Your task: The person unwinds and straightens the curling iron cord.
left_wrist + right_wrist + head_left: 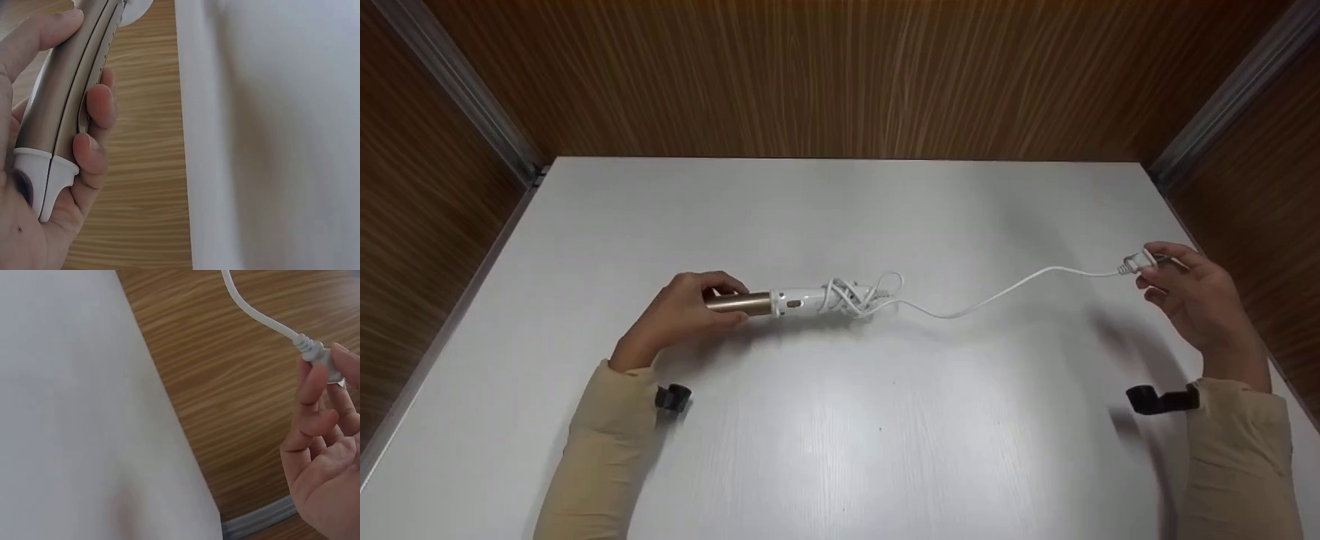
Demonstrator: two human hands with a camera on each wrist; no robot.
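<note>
Where the brown wooden walls (pixel 840 75) meet in a box shape, a big white table (pixel 840 420) fills most of the head view. It is the biggest thing here. A grey metal strip (pixel 457 82) runs down each corner of the walls.

Next come the person's two arms in tan sleeves (pixel 600 450). A small black camera mount (pixel 1159 399) sits at each wrist.

A curling wand (pixel 780 301) lies flat near the middle of the table. It has a gold barrel and a white handle. The left hand (pixel 679 315) holds the gold end. Its fingers (pixel 93 107) and thumb curl around the barrel and grip it tight, as the left wrist view shows.

A white cord (pixel 997 294) comes from the wand. Part of it is wound in a messy bundle around the white handle. The rest runs in a loose curve over the table to the right.

The right hand (pixel 1200 300) is lifted near the right edge of the table. Its fingertips (pixel 312 379) and thumb pinch the small white plug (pixel 320 357) at the end of the cord. The other fingers are bent loosely and hold nothing.
</note>
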